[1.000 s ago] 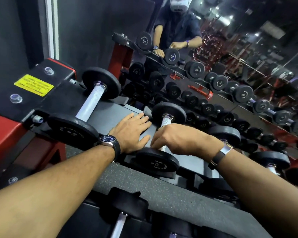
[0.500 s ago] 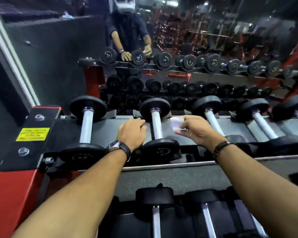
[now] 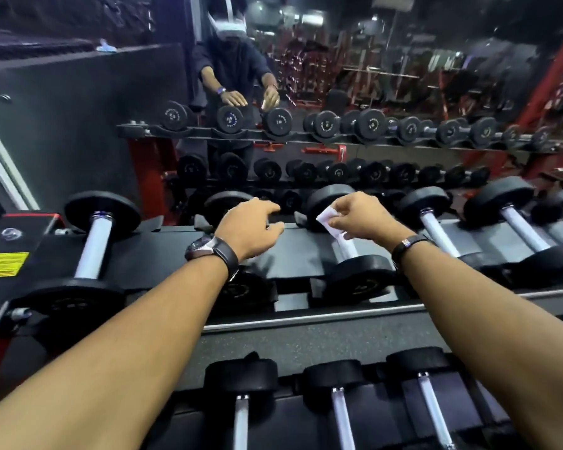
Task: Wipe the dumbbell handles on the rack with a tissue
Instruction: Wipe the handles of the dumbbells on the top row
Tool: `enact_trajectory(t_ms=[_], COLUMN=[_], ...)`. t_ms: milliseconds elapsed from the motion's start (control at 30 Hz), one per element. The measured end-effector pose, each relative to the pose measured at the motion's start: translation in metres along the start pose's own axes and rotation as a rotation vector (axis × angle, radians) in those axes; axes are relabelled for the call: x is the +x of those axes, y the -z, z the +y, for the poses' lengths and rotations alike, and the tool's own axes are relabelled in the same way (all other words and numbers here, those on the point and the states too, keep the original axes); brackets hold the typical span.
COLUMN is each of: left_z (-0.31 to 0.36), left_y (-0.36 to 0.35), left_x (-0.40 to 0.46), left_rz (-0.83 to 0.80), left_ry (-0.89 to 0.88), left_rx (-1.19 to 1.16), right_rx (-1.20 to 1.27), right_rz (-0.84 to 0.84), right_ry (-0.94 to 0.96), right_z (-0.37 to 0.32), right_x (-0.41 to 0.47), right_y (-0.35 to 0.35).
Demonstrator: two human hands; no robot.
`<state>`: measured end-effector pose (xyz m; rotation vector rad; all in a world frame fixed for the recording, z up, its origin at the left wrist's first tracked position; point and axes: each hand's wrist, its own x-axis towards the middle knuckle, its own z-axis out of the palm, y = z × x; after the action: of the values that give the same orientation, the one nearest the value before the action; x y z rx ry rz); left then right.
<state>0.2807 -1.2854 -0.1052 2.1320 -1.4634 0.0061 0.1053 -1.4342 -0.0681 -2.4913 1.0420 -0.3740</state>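
White tissue, folded small and creased, sits pinched between thumb and curled fingers of the right hand. One corner sticks out to the left of the fingers; another bit shows below the hand, against the handle underneath. Right hand is over the third dumbbell from the left on the top shelf of the rack, at the far end of its handle, near the rear head.

Dumbbell: black round heads, pale metallic handle; only a short stretch of handle shows below the hand. Front head rests in a black cradle.

Left hand lies over the second dumbbell, fingers spread and lightly bent, holding nothing; whether it touches the handle cannot be told. Dark wristwatch on left wrist, dark band on right.

First dumbbell lies uncovered at far left, just right of a yellow label. Lower shelf holds more dumbbells. Mirror behind the rack reflects the person and both hands.
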Motion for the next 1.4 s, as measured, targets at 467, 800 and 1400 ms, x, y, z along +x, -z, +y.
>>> enact_trajectory(t_ms=[467,800,1400], left_z=[0.045,0.033,0.029], left_y=[-0.123,-0.153,-0.159], left_x=[0.033,0.028,0.030], left_rz=[-0.141,-0.072,0.006], left_ry=[0.207,-0.040,-0.040], left_rx=[0.098,0.280,0.242], right_rx=[-0.160,-0.312,-0.488], right_rz=[0.174,0.284,0.156], right_ry=[0.274,0.453,0.851], right_z=[0.093,0.100,0.122], right_x=[0.040,0.047,0.054], right_y=[-0.010,-0.032,-0.022])
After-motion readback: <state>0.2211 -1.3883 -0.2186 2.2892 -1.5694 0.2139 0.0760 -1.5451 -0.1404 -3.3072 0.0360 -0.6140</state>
